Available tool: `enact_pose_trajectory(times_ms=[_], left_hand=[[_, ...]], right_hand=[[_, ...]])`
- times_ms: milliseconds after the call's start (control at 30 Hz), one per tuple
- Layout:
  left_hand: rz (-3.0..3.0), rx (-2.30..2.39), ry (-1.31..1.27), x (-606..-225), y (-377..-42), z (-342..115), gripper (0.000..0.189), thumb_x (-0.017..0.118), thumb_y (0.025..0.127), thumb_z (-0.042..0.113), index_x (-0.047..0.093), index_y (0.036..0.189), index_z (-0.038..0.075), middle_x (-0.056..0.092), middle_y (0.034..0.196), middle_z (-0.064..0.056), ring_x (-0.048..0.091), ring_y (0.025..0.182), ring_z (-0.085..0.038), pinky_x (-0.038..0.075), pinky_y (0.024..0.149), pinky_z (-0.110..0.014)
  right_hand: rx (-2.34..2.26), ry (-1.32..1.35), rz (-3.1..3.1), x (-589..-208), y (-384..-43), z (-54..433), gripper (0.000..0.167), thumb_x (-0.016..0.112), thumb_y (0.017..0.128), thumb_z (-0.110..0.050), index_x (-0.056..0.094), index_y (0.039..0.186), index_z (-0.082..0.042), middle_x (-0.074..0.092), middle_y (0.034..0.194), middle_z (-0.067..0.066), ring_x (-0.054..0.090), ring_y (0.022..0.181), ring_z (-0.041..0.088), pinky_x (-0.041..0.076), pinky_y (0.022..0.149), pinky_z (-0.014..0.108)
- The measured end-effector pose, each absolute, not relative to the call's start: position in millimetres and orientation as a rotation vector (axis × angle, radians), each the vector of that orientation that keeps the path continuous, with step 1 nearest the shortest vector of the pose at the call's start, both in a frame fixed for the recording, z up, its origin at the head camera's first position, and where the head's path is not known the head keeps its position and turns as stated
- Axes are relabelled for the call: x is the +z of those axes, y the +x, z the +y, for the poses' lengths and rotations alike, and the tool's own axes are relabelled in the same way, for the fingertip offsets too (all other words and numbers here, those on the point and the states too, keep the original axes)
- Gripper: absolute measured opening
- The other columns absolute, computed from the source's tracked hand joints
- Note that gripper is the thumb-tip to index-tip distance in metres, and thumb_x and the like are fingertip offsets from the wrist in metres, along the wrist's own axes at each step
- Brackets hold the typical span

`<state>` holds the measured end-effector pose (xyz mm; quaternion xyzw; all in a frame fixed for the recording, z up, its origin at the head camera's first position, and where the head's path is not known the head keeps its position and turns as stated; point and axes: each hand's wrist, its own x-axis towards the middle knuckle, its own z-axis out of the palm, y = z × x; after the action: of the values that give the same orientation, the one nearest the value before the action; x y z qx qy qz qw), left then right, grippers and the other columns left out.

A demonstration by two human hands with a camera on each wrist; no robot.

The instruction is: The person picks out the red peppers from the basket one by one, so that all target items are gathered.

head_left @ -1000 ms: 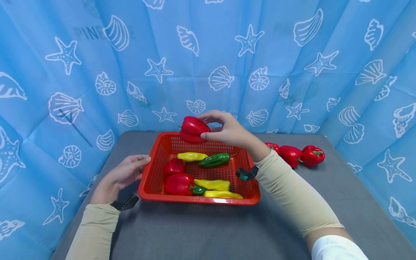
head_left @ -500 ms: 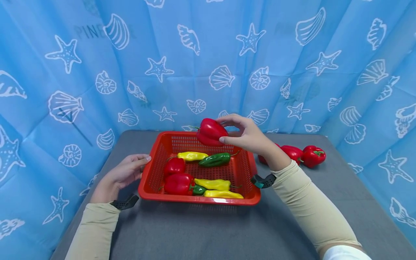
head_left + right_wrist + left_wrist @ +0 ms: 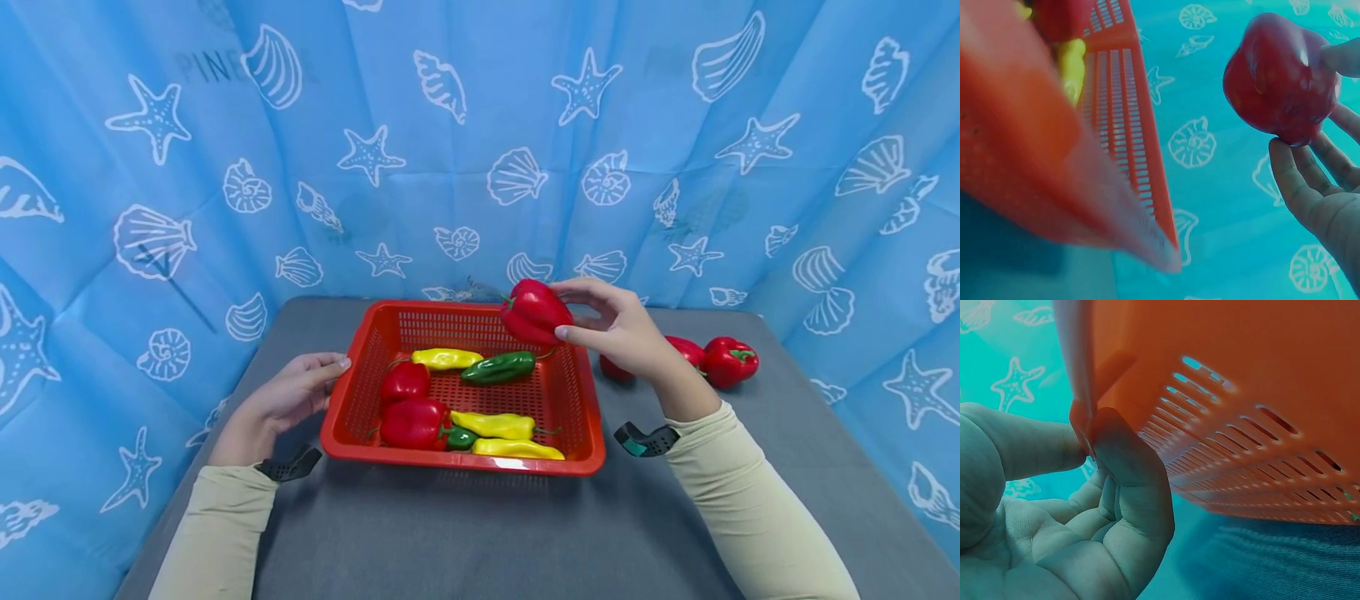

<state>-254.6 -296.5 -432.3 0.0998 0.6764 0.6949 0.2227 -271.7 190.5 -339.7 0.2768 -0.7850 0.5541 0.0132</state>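
My right hand (image 3: 618,329) grips a red bell pepper (image 3: 534,312) between thumb and fingers, held above the back right corner of a red-orange plastic basket (image 3: 592,392). The right wrist view shows the same bell pepper (image 3: 1282,78) off the basket's side. At the basket's left rim my left hand (image 3: 296,396) pinches the edge; the left wrist view shows thumb and forefinger of this hand (image 3: 1104,519) on the rim. Inside the basket lie two red bell peppers (image 3: 414,423), several yellow peppers (image 3: 517,450), a long green pepper (image 3: 498,367) and a partly hidden green one (image 3: 460,438).
More red bell peppers (image 3: 730,362) lie on the grey table (image 3: 450,533) to the right of the basket, partly behind my right hand and forearm. A blue curtain (image 3: 480,125) with white shell prints hangs along the table's back and sides.
My right hand has carried the red bell pepper rightward, from over the basket's back middle to its back right corner. The left hand has kept its place on the rim.
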Motion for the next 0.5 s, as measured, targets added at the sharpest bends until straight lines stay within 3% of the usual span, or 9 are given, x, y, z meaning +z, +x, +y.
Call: enact_pose_trajectory(times_ms=[500], left_hand=[[1.840, 1.932, 0.336, -432.4, -254.7, -296.0, 0.028, 0.047, 0.114, 0.016, 0.060, 0.130, -0.003, 0.077, 0.106, -0.002, 0.077, 0.093, -0.014, 0.065, 0.089, -0.035]], right_hand=[[1.696, 0.683, -2.440, -367.7, -254.1, 230.7, 0.060, 0.079, 0.091, 0.000, 0.058, 0.147, -0.006, 0.060, 0.144, 0.001, 0.059, 0.130, 0.015, 0.062, 0.089, 0.022]])
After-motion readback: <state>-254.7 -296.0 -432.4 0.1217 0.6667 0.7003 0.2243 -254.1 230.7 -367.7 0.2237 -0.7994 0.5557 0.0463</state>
